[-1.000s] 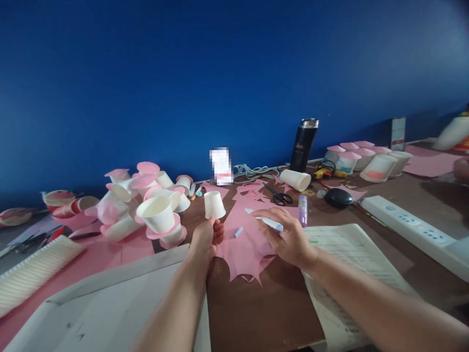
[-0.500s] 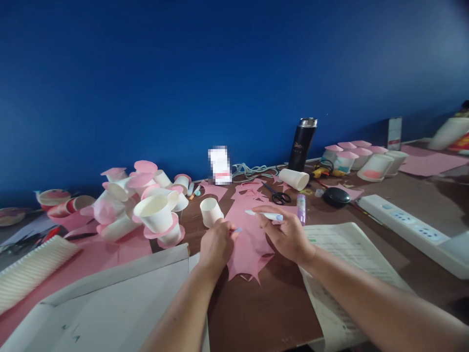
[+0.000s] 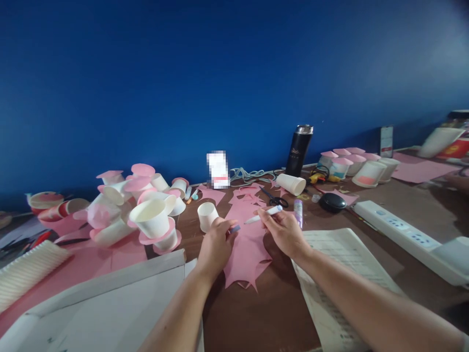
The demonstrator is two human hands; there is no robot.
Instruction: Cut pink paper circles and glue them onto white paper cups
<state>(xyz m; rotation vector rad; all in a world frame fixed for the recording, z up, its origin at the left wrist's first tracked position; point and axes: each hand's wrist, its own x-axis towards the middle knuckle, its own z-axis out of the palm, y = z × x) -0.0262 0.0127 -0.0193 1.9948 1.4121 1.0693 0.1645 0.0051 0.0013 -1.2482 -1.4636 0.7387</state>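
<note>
Head view: left hand (image 3: 217,244) pinches the blue cap (image 3: 235,228), right hand (image 3: 283,229) the white marker (image 3: 264,214), held apart, apparently to bare its tip (image 3: 246,222) over pink paper (image 3: 248,256).

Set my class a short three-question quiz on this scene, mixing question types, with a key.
1. What does the right grip hold: (a) scissors, (b) a white pen, (c) a power strip?
2. True or false: the black flask stands upright in front of the blue wall.
3. Fill in: just beyond the left grip stands a plain white ____.

Key: 1. b; 2. True; 3. cup.
</note>
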